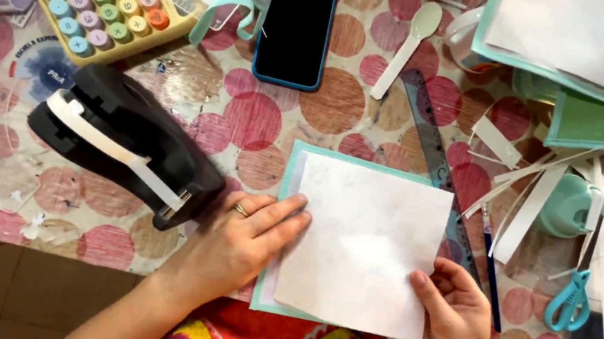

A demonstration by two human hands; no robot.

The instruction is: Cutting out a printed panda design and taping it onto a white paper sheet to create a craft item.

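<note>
A white paper sheet (365, 247) lies on a slightly larger teal card (291, 168) at the table's front edge. My left hand (242, 242), with a ring on one finger, rests flat on the left side of the white sheet and card, fingers together. At the sheet's lower right corner, my right hand (455, 313) pinches the paper with thumb on top. A black tape dispenser (122, 136) with white tape sits just left of my left hand.
A pastel calculator (102, 6), a dark phone (297, 23), a white plastic spoon (407, 42) and a grey ruler (435, 150) lie behind. Paper strips (532, 186), teal scissors (569, 298), a pen (490, 264) and stacked teal-edged sheets (577, 41) crowd the right side.
</note>
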